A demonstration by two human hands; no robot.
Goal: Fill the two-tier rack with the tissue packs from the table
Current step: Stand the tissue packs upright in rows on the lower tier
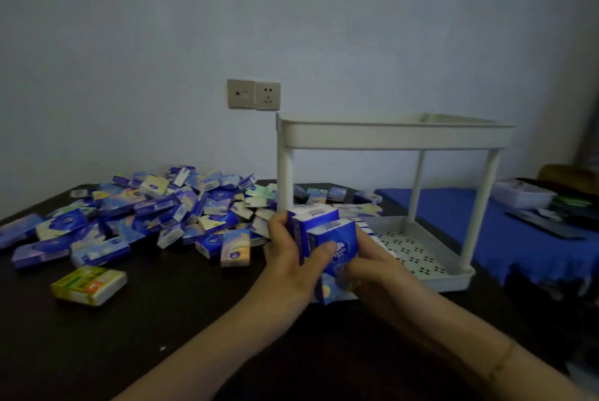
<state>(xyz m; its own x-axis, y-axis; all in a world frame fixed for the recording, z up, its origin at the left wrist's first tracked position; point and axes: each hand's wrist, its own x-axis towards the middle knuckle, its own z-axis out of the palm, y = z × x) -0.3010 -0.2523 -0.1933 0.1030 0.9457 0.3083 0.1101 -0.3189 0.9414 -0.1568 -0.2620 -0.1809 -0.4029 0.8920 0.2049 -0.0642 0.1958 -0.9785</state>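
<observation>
Dark, near-black wooden table top (201,313) fills the lower part of the view under a pale blue-grey wall (162,27). On it stands the white plastic two-tier rack (389,136), the landmark here: its upper tray looks bare from this low angle, and its perforated lower tray (418,254) shows open floor on the right side. Right of the rack lies a blue cloth (470,222) carrying blurred dark items. Left of the rack spreads a loose heap of blue-and-pastel pocket tissue packs (155,215), some reaching behind the rack's legs. Left of the rack again, nearer the camera than the heap and apart from it, lies a single yellow-green tissue pack (89,285). On the wall above the rack's left corner sit two beige socket plates (253,94). At the rack's front-left corner, a small bundle of blue-and-white tissue packs (324,232) is held upright between both hands: the left hand (291,258) curls round its left side with the thumb across the front, and the right hand (369,264) grips its right and lower side, fingers curled and close together.
</observation>
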